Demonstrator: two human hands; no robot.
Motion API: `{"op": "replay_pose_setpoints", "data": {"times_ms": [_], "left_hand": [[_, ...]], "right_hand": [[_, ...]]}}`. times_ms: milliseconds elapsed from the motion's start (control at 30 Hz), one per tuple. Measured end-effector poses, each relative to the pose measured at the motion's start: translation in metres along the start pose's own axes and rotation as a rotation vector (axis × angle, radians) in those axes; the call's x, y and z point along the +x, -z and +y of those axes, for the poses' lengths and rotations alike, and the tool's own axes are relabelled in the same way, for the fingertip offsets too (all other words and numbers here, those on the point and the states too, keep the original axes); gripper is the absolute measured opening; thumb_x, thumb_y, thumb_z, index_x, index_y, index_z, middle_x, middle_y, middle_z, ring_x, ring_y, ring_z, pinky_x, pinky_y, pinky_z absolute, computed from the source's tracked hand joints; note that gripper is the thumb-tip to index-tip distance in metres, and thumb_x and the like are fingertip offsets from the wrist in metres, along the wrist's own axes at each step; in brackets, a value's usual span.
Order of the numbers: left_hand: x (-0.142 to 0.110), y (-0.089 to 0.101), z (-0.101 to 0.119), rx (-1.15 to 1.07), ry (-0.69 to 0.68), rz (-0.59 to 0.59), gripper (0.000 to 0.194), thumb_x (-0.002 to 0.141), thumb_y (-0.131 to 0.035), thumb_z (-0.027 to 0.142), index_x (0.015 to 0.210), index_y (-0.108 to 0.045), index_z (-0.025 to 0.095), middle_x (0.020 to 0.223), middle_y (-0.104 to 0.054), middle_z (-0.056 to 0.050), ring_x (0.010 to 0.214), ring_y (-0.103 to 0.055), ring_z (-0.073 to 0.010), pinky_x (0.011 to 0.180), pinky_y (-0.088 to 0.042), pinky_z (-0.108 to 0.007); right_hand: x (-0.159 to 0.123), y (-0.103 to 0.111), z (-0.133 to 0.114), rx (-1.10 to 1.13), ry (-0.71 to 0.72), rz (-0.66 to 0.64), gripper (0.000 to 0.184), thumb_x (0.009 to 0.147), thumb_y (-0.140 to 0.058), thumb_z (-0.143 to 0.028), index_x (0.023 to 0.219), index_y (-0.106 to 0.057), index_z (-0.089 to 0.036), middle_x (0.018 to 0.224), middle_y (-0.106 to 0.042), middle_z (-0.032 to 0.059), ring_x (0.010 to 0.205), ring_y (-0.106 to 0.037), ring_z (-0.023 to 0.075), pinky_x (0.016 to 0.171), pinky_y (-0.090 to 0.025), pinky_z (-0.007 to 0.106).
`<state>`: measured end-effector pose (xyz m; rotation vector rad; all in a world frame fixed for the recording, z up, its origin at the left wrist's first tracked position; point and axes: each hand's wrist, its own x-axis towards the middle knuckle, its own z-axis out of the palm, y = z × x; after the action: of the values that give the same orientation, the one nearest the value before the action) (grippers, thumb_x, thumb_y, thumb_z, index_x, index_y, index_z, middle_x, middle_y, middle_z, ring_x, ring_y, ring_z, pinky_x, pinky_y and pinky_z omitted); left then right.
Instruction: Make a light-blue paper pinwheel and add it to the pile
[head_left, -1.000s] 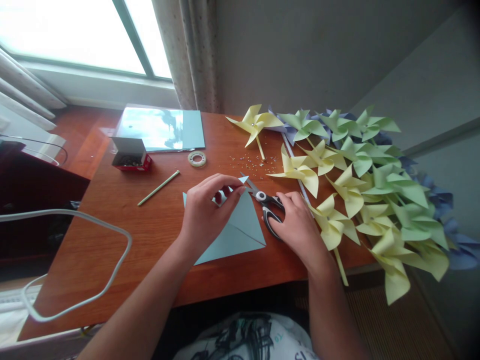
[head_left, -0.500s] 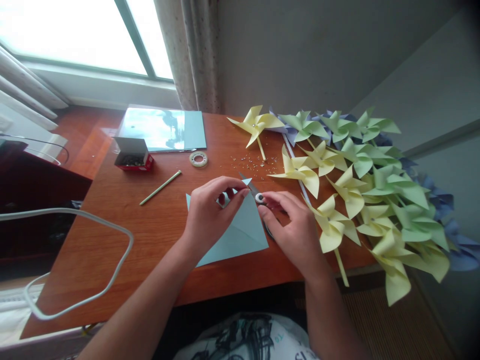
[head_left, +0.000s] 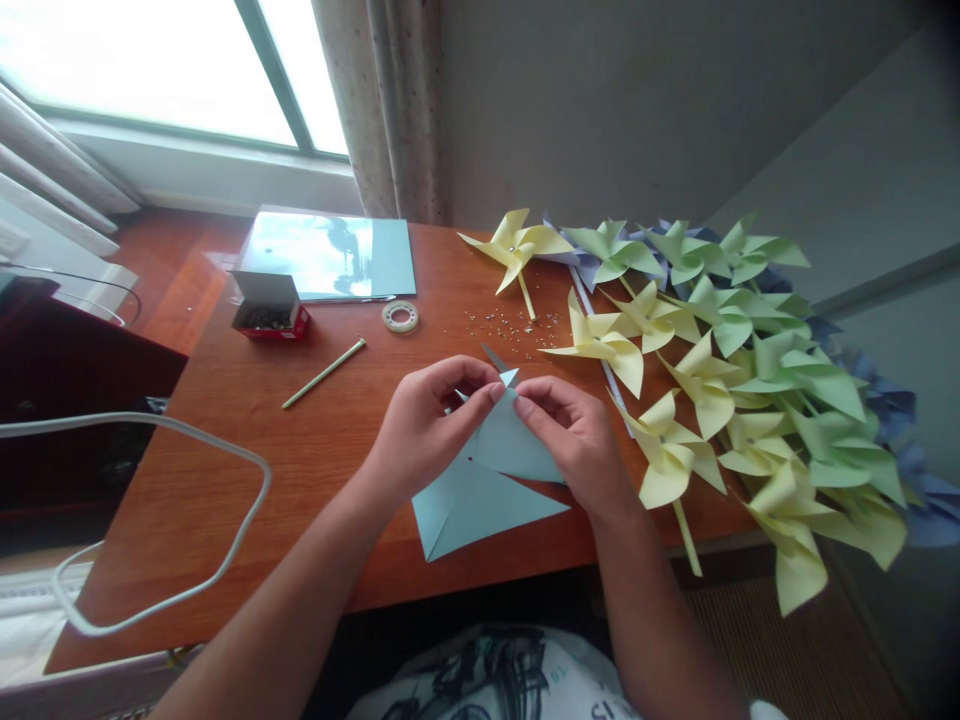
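Note:
A light blue paper sheet [head_left: 480, 515], slit along its diagonals, lies before me with a small dark dot near its middle. Between thumb and forefinger, my left hand [head_left: 439, 415] pinches a raised corner of it. My right hand [head_left: 566, 425] is closed on another part of the same sheet, its fingertips almost meeting those of the left. Just beyond the hands the blade of a pair of scissors [head_left: 493, 356] pokes out; its handles are hidden. On the table to the left rests a pale green stick [head_left: 324, 374].
Paper pinwheels in yellow [head_left: 667, 450], green [head_left: 772, 365] and purple cover the right side. Behind are a tape roll [head_left: 400, 317], a red box of small dark pieces [head_left: 270, 320], a clear-covered paper stack [head_left: 391, 255] and scattered bits [head_left: 517, 330]. A white cable [head_left: 259, 500] loops at left.
My right hand has moved slightly left and taken hold of the blue sheet. One flap is now lifted and bent toward the left hand, and the sheet has turned and shifted nearer.

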<state>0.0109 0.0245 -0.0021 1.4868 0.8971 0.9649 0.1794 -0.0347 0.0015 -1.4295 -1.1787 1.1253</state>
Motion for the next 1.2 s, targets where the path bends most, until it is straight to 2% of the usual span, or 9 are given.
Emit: {"op": "replay_pose_setpoints", "data": {"times_ms": [167, 300, 533, 767, 1000, 1100, 1200], "left_hand": [[0.0000, -0.0007, 0.0036, -0.022, 0.045, -0.040, 0.018, 0.090, -0.068, 0.033, 0.082, -0.066, 0.018, 0.073, -0.061, -0.002, 0.063, -0.052, -0.0127, 0.051, -0.042, -0.022], [-0.0004, -0.0010, 0.0052, -0.028, 0.052, -0.068, 0.017, 0.090, -0.068, 0.032, 0.083, -0.067, 0.017, 0.074, -0.062, -0.003, 0.066, -0.053, -0.0132, 0.054, -0.043, -0.023], [-0.0015, -0.0015, 0.0062, 0.064, -0.059, -0.064, 0.007, 0.087, -0.065, 0.017, 0.092, -0.070, 0.016, 0.084, -0.071, -0.006, 0.075, -0.063, -0.0156, 0.063, -0.051, -0.025], [-0.0025, -0.0029, 0.0057, 0.196, -0.156, -0.013, 0.006, 0.090, -0.067, 0.020, 0.087, -0.069, 0.015, 0.075, -0.066, -0.002, 0.069, -0.059, -0.0122, 0.060, -0.046, -0.022], [-0.0034, -0.0009, 0.0021, 0.089, -0.033, -0.074, 0.016, 0.093, -0.065, 0.030, 0.088, -0.069, 0.015, 0.077, -0.066, -0.002, 0.069, -0.058, -0.0128, 0.060, -0.043, -0.024], [-0.0034, -0.0011, 0.0027, 0.087, -0.021, -0.104, 0.017, 0.094, -0.063, 0.030, 0.089, -0.070, 0.015, 0.077, -0.066, -0.002, 0.069, -0.057, -0.0130, 0.060, -0.043, -0.025], [-0.0030, -0.0012, 0.0044, 0.090, -0.021, -0.066, 0.014, 0.093, -0.064, 0.026, 0.087, -0.069, 0.015, 0.076, -0.066, -0.002, 0.068, -0.057, -0.0131, 0.060, -0.042, -0.025]], "right_hand": [[0.0008, -0.0016, -0.0037, -0.060, 0.073, 0.005, 0.012, 0.092, -0.067, -0.034, 0.094, -0.069, -0.022, 0.091, -0.073, 0.0030, 0.084, -0.069, 0.0198, 0.079, -0.057, 0.032], [0.0019, -0.0031, -0.0053, -0.101, 0.130, 0.022, 0.008, 0.090, -0.069, -0.030, 0.093, -0.068, -0.023, 0.093, -0.073, 0.0035, 0.087, -0.070, 0.0203, 0.082, -0.056, 0.033], [0.0004, -0.0010, -0.0042, -0.066, 0.095, 0.043, 0.008, 0.092, -0.066, -0.029, 0.094, -0.070, -0.023, 0.090, -0.073, 0.0025, 0.084, -0.069, 0.0194, 0.078, -0.055, 0.031], [-0.0013, -0.0001, -0.0017, -0.073, 0.095, 0.032, 0.008, 0.092, -0.067, -0.029, 0.094, -0.071, -0.022, 0.089, -0.074, 0.0030, 0.082, -0.069, 0.0194, 0.078, -0.055, 0.032], [-0.0028, -0.0016, -0.0033, -0.099, 0.118, 0.014, 0.008, 0.092, -0.067, -0.029, 0.089, -0.069, -0.022, 0.084, -0.071, 0.0015, 0.077, -0.066, 0.0175, 0.073, -0.053, 0.030], [-0.0018, -0.0033, -0.0030, -0.080, 0.114, 0.016, 0.010, 0.091, -0.067, -0.029, 0.085, -0.068, -0.022, 0.080, -0.068, 0.0007, 0.073, -0.063, 0.0163, 0.070, -0.051, 0.029], [-0.0001, -0.0046, -0.0005, -0.034, 0.100, 0.058, 0.008, 0.088, -0.068, -0.025, 0.082, -0.069, -0.021, 0.076, -0.066, -0.0007, 0.070, -0.060, 0.0142, 0.065, -0.048, 0.027]]}}
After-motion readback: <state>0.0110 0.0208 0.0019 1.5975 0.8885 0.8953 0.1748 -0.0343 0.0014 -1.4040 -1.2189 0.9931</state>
